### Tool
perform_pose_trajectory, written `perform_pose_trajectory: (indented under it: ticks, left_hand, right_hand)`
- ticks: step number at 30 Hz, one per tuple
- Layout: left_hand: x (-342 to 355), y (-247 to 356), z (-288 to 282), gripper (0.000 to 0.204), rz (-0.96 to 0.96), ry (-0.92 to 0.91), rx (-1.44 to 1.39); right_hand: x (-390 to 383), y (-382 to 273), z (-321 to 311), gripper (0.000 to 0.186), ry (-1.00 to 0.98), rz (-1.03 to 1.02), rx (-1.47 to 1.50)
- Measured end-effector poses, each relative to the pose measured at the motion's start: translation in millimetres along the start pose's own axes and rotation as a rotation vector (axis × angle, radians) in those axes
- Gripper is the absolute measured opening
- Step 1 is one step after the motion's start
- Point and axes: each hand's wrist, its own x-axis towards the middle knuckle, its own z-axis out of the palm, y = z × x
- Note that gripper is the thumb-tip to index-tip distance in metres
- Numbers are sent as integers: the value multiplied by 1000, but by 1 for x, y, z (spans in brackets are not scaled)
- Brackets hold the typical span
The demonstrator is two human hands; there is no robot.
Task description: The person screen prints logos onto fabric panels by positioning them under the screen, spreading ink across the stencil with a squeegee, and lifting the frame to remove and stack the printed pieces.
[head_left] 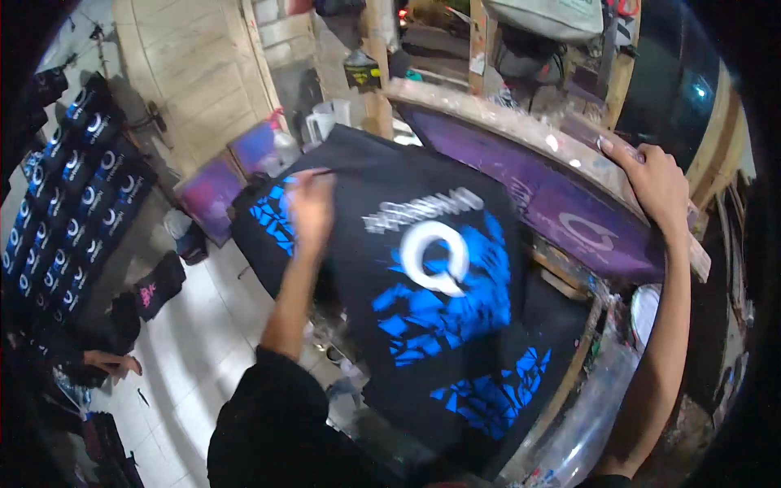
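A black T-shirt (370,175) lies spread out before me, printed with blue shard shapes and a white ring-like emblem with lettering above it. My left hand (313,207) is over the shirt's left part, beside a blue-printed patch; motion smears its fingers. On the right, my right hand (661,185) is closed over the upper edge of a screen-printing frame (496,114). That frame is tilted up at the shirt's far right side, and its purple mesh (561,199) faces me, with a faint emblem on it.
Many printed black pieces (73,195) are laid out at the far left, near another person's hand (114,364). Purple-stained screens (213,195) lean by a wooden door (191,73). A white jug (328,122) stands behind the shirt. Clear plastic (582,415) lies at the right.
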Motion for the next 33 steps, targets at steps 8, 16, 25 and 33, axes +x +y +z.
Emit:
perform_pose_trajectory:
  ticks: [8, 16, 25, 33]
  left_hand:
    - [-56, -176, -262, 31, -351, 228, 89]
    - [-340, 134, 17, 54, 251, -1028, -498]
    - [-375, 195, 39, 44, 855, -1164, -589]
    - [-230, 17, 11, 78, 540, -1509, 253]
  right_hand:
    - [6, -15, -8, 84, -37, 20, 49]
    - [-4, -5, -4, 90, 44, -48, 8]
    - [-16, -17, -17, 84, -39, -33, 53]
    - [19, -2, -8, 89, -26, -30, 65]
